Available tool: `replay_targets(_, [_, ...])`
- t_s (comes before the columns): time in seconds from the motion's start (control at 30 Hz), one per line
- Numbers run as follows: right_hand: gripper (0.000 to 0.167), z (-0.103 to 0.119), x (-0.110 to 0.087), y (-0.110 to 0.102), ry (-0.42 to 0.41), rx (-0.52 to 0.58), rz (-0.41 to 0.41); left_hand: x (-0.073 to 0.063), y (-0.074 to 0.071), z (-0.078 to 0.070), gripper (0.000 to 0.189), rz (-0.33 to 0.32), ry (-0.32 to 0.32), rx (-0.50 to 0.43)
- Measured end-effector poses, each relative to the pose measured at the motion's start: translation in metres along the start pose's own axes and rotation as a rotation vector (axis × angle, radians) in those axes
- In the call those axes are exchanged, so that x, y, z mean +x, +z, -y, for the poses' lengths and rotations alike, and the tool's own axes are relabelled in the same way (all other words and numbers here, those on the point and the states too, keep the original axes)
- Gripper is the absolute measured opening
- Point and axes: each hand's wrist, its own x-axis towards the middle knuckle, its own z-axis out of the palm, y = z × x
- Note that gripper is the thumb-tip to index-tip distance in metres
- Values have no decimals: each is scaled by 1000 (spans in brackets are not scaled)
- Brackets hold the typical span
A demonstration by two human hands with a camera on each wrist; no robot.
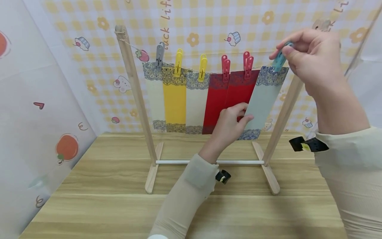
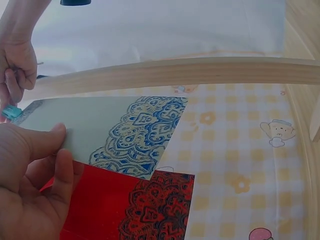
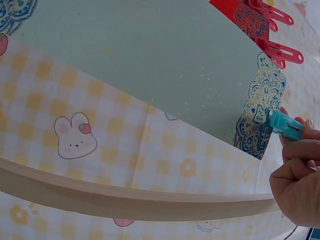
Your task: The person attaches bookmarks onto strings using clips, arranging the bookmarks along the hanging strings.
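My right hand [image 1: 316, 59] pinches a teal clothespin [image 1: 279, 60] at the top edge of a pale green paper card [image 1: 264, 96]. In the right wrist view the clothespin [image 3: 285, 125] meets the card's patterned end. Lower down, my left hand [image 1: 231, 122] pinches the card's left edge between thumb and fingers. The card hangs tilted, with blue lace print at both ends, and partly overlaps a red card [image 1: 241, 88]. In the left wrist view the thumb lies on the face of the green card [image 2: 85, 120], with the fingers partly hidden behind it.
A string between two wooden posts [image 1: 134, 89] carries several cards, among them a yellow card [image 1: 174, 103], held by grey [image 1: 159, 56], yellow [image 1: 178, 63] and red clothespins [image 1: 225, 69]. A white rod [image 1: 173, 162] joins the feet on the wooden table [image 1: 104, 199]. Behind hangs checked cloth [image 1: 203, 20].
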Motion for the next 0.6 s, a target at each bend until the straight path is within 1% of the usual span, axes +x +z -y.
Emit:
replay_targets(0.07, [11,0,-1,-1,16,-1,3,1,1,-1,31,-6,-3,12])
replay_targets(0.2, [11,0,-3,-4,41,0,22,3,4,-3,30,-8,2,1])
replay_targets(0.33, [11,2,-3,-6,58,-103,54,3,6,-4,28,-15,19,-6])
replay_targets(0.4, [12,4,-2,-8,68,-179,82,3,7,-5,29,-20,17,0])
replay_targets(0.47, [13,4,-1,-11,77,-225,123,3,7,-5,28,-23,13,2])
replay_targets(0.6, [19,5,-1,-17,92,-239,211,4,8,-5,27,-20,9,1])
